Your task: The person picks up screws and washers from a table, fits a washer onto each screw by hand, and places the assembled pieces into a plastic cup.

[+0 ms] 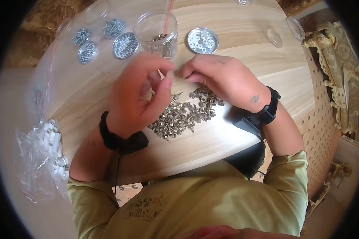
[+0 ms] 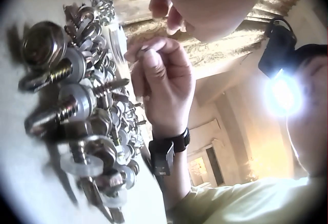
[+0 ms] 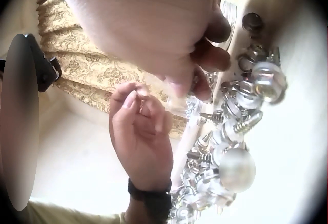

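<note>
My left hand point(image 1: 137, 95) is raised over the near-left side of a pile of hex-head screws point(image 1: 183, 117), many fitted with whitish washers. Its thumb and forefinger pinch a small pale piece, mostly covered by the fingertips. Facing it, my right hand point(image 1: 227, 79) hovers just beyond the pile's right side, fingers curled. In the left wrist view, the right thumb and forefinger pinch a small metallic piece point(image 2: 145, 49); I cannot tell its kind. The two hands' fingertips are close together but apart. Screws with washers point(image 2: 74, 101) lie large in the left wrist view.
Behind the hands stand a clear jar point(image 1: 155, 34) with metal pieces inside and a round dish point(image 1: 203, 40) of white washers. Further left are dishes point(image 1: 125, 46) and heaps of screws point(image 1: 114, 28). A plastic bag point(image 1: 36, 163) with white tubes point(image 1: 52, 135) lies at the left.
</note>
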Action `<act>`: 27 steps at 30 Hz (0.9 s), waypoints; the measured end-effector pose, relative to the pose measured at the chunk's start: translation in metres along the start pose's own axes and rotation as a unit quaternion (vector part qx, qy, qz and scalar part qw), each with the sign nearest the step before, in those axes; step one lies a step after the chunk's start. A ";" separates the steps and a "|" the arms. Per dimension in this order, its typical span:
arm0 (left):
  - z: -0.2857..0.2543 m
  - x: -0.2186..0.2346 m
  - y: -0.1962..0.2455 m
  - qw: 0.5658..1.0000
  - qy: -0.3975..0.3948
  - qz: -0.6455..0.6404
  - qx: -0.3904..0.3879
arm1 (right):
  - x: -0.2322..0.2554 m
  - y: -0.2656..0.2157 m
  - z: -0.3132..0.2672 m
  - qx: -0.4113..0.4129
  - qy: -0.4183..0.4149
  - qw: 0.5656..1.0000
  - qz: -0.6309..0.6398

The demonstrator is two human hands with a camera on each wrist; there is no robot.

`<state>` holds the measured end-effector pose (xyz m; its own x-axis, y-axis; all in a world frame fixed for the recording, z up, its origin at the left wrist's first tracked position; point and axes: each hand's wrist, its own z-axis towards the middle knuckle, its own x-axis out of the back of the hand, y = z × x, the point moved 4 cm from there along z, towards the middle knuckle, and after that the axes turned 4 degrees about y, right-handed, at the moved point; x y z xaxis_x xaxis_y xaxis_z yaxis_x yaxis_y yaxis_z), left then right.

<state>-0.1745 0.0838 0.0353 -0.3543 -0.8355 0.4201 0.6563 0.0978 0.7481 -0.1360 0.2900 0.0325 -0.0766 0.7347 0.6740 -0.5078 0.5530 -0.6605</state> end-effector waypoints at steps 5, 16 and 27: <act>-0.004 -0.017 -0.007 0.967 -0.047 -0.160 0.192 | 0.017 -0.017 0.003 0.016 0.089 0.996 0.010; -0.002 -0.025 -0.007 0.859 -0.124 -0.371 0.330 | 0.018 -0.031 0.003 0.115 0.141 0.982 -0.048; -0.002 -0.016 -0.011 0.857 -0.137 -0.378 0.323 | 0.015 -0.028 0.002 0.059 0.121 0.990 0.044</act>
<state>-0.1748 0.0944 0.0191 -0.7167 -0.6424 -0.2715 -0.3044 -0.0620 0.9505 -0.1245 0.2847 0.0617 0.0754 0.8584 0.5074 -0.6061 0.4435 -0.6603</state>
